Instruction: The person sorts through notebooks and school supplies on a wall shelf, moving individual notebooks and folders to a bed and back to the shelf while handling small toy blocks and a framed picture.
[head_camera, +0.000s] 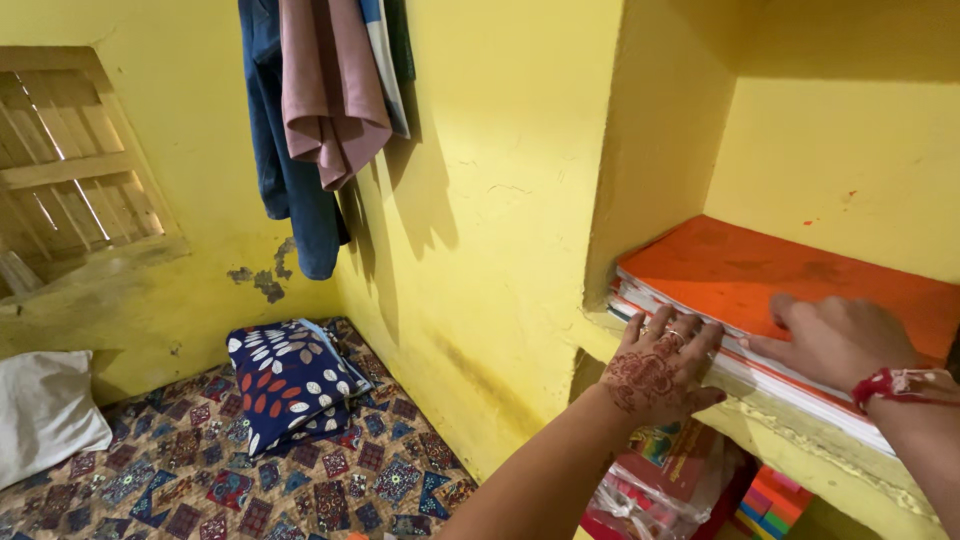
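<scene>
A stack of books with an orange cover on top (760, 270) lies on the upper shelf of a yellow wall niche. My left hand (660, 365), patterned with henna and wearing rings, presses its fingers against the front edge of the stack. My right hand (835, 340), with a red thread at the wrist, lies flat on the orange cover near the front edge. Neither hand is closed around anything.
The shelf ledge (800, 440) is rough and yellow. Below it sit a plastic bag with books (665, 470) and a coloured stack (775, 500). Clothes (320, 110) hang on the wall. A blue patterned pillow (290, 380) and a white pillow (45, 410) lie on a patterned mat.
</scene>
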